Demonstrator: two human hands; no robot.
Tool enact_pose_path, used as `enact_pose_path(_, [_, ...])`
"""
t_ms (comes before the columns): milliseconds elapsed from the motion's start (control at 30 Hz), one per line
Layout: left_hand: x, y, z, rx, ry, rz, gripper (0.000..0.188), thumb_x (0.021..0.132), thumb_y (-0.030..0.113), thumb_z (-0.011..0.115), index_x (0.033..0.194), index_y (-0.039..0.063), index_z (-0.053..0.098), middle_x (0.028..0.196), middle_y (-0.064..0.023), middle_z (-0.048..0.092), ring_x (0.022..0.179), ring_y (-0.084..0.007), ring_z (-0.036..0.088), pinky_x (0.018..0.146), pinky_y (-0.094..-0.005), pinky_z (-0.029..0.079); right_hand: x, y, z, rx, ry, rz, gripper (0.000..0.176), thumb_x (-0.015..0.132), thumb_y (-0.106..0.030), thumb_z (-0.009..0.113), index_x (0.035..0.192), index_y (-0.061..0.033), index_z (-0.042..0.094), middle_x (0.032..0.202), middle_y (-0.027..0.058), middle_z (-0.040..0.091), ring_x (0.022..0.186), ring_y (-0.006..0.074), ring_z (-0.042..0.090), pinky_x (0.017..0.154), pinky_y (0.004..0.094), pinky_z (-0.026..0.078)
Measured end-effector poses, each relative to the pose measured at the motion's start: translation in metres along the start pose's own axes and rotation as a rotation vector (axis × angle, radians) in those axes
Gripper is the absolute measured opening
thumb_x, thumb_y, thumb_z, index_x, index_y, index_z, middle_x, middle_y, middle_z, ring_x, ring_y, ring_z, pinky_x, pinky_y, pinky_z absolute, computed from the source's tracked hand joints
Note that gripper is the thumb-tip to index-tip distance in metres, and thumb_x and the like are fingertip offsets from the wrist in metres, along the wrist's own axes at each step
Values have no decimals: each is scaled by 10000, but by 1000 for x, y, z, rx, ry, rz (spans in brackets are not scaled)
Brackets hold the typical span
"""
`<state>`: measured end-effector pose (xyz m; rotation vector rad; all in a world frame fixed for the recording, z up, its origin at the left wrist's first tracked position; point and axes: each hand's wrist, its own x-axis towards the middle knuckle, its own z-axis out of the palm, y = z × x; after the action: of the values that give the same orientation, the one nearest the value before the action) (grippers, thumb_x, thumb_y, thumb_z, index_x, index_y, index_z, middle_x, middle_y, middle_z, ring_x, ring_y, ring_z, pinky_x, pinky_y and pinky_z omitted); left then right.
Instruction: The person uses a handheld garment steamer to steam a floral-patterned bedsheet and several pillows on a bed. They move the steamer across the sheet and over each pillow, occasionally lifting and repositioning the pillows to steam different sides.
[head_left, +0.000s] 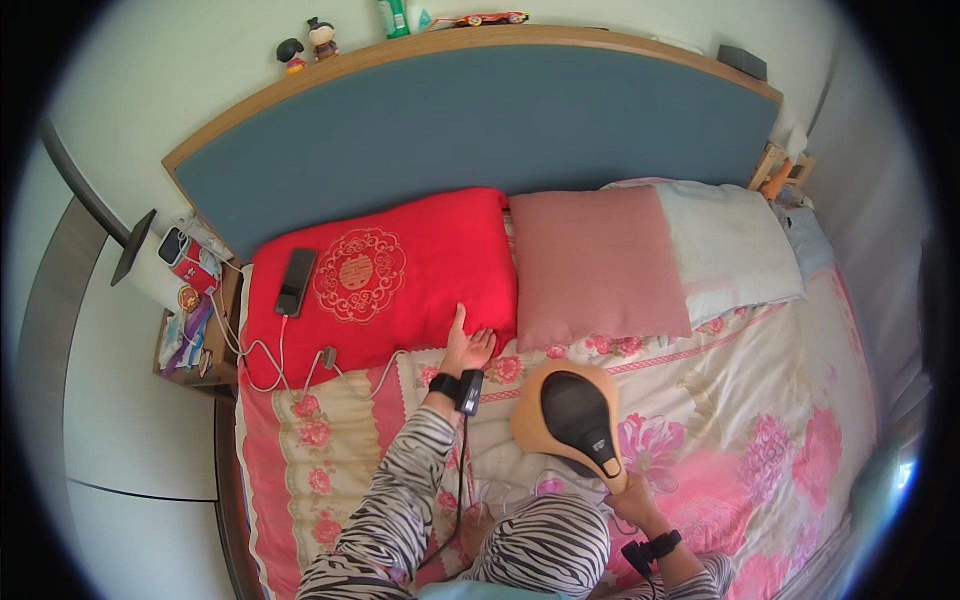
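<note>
My right hand (636, 501) grips the handle of a tan and dark handheld bed vacuum (529, 409). The vacuum's wide head is over the floral bed sheet (712, 405), pointing toward the pillows. At the lower right corner of a red pillow (442, 255) with gold embroidery is my left hand (470, 349), its palm turned up and thumb apart from the fingers. It appears to touch the pillow's edge and holds nothing that I can see. A dusty-pink cushion (596, 262) lies right of the red pillow, partly over a white pillow (727, 247).
A smartphone (296, 282) rests on the red pillow, its white charging cable (262, 352) trailing across the bed. Behind the pillows rises a blue headboard (480, 112) with figurines (322, 39) on top. A cluttered nightstand (217, 360) stands at left. My bent knee (555, 536) is on the bed.
</note>
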<state>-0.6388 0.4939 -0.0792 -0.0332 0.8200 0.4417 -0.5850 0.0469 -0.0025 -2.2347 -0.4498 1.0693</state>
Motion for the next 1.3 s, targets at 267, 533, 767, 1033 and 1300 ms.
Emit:
enact_pose_path(267, [-70,74,73,132,-271,229,503,844,520,697,1038,72,576,905,-28,607,800,-200,557,901,-410,448,45,-97,62,-337,-88,-346,385,715,-238,712,963,44,631,905,274,670,895,456,642,780,495,522])
enact_pose_path(533, [-155,143,98,50,-418,305,414,917,426,618,1135,73,621,1106,-41,603,1096,-228,525,1076,-452,343,171,-202,134,-94,257,-316,391,724,-239,732,957,62,641,882,281,674,879,433,663,764,492,531])
enact_pose_path(767, [-205,159,99,124,-452,328,536,932,410,611,1317,49,514,1364,-68,506,1302,-236,442,1149,-487,285,271,-286,158,121,372,-257,377,728,-225,722,953,68,650,959,299,672,965,452,647,817,485,535])
enact_pose_path(1033, [-196,147,101,81,-437,239,505,936,415,609,1292,63,539,1313,-57,564,1248,-244,494,1125,-471,327,257,-306,211,69,48,-377,307,708,-128,675,915,95,635,900,322,661,893,436,670,763,459,544])
enact_pose_path(1300, [-128,94,100,156,-368,233,482,932,487,598,1208,93,577,1167,-15,627,1138,-192,545,1060,-415,367,175,-266,211,-104,-184,-440,337,737,-157,637,1002,50,616,936,308,654,936,466,638,830,505,517])
